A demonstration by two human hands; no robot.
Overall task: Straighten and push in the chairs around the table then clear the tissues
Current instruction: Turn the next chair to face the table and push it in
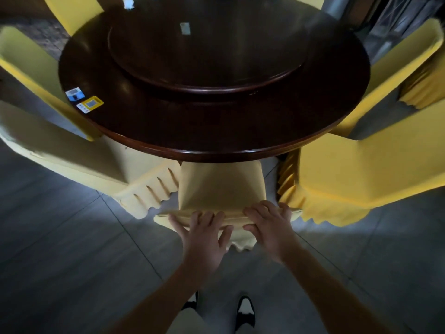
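Note:
A yellow-covered chair [221, 186] stands directly before me, its seat tucked under the near edge of the round dark wooden table [149, 126]. My left hand [202, 233] and my right hand [269, 225] both grip the top of this chair's backrest, fingers curled over it. White crumpled tissues [128, 3] lie at the table's far edge. More yellow-covered chairs ring the table: one at near left [72, 155], one at near right [366, 169], one at left [31, 68], one at right [395, 68].
A raised turntable [207, 75] fills the table's middle, with a small pale card [185, 28] on it. Two stickers [83, 100] sit near the table's left edge. Grey tiled floor [72, 261] lies around me; my shoes [245, 309] show below.

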